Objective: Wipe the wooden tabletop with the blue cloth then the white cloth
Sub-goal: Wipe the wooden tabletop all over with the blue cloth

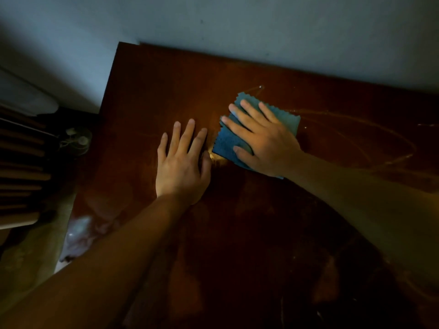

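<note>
Blue cloth (257, 129) mid-frame on wooden tabletop (285, 233), pressed flat under spread right hand (263, 143); left hand (183, 167) flat, empty beside. Blue-cloth wiping step; next probably sweeping unwiped areas. White cloth unseen.

The room is dim. A pale, bluish-grey wall (261, 24) fills the top of the frame. At left stand dark horizontal slats (21, 167), with a small pale object (77, 140) beside them and a greenish floor (31, 255) at lower left.
</note>
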{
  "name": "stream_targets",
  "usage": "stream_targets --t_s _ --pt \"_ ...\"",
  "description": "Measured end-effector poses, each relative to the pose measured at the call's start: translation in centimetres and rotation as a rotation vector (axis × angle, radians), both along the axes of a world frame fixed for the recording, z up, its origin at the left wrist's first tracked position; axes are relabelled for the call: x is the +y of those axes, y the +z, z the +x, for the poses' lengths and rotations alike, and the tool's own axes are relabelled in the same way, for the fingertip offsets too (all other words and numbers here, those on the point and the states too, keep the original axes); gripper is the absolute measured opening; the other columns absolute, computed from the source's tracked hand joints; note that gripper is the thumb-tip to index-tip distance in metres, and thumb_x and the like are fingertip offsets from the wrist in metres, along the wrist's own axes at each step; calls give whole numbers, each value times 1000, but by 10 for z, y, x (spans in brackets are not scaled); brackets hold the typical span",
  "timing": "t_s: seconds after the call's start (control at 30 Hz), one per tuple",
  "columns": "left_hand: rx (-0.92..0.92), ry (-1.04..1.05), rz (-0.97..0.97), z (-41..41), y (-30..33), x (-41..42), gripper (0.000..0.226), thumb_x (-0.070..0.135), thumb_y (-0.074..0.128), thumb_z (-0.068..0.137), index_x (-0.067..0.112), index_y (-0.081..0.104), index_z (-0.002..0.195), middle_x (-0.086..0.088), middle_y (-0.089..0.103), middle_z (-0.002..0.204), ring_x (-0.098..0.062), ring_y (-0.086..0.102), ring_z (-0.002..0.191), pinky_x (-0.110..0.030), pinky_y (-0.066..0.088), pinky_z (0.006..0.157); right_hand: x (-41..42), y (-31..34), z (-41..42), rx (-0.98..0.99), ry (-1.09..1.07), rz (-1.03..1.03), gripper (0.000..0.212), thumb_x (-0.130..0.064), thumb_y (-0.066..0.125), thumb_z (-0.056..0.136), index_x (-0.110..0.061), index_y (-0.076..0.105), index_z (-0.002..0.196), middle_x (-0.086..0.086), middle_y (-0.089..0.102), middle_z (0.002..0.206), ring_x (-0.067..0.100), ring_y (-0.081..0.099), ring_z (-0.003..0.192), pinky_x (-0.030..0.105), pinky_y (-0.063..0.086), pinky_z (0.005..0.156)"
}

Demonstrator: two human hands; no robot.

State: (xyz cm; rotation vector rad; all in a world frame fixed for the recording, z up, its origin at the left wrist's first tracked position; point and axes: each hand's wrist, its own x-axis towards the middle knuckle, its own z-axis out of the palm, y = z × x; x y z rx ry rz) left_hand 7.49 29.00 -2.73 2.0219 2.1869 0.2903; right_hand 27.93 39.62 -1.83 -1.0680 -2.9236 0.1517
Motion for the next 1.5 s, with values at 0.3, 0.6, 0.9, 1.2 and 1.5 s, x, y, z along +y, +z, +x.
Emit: stream_targets --t_s 0.3,0.6,0.9,1.2,1.5 --pt "4 10 7 0 0 -1 52 42 29 102 23 36 150 -5 28 161 -26 15 152 -48 11 123 -62 3 30 -47 189 -127 66 -52 31 102 -22 26 160 6 15 169 26 3 158 51 4 127" --pt "-32 11 9 -1 0 0 52 41 31 102 24 34 151 -5 27 162 -26 14 152 -48 9 122 -2 2 26 -114 186 -104 66 -53 32 101 -29 20 161 4 14 170 26 7 157 49 4 127" --pt "-36 5 58 -1 -3 1 51 41 33 102 23 37 150 -5 30 161 -27 18 151 -49 14 122 58 3 -3 -88 -97 -91 69 -52 27 100 -26 16 163 1 11 170 23 2 158 46 -2 127" --pt "-16 13 15 0 3 1 53 41 31 101 21 41 149 -6 31 160 -27 20 151 -50 16 121 -18 -2 1 -50 229 -69 65 -51 35 101 -23 28 159 5 20 168 29 13 156 52 7 127" --pt "-51 17 -13 -1 3 0 53 41 31 101 22 37 151 -4 26 163 -26 13 153 -48 9 122 50 5 -6 -37 189 -57 63 -47 40 101 -23 30 159 7 23 167 29 15 156 49 7 127"
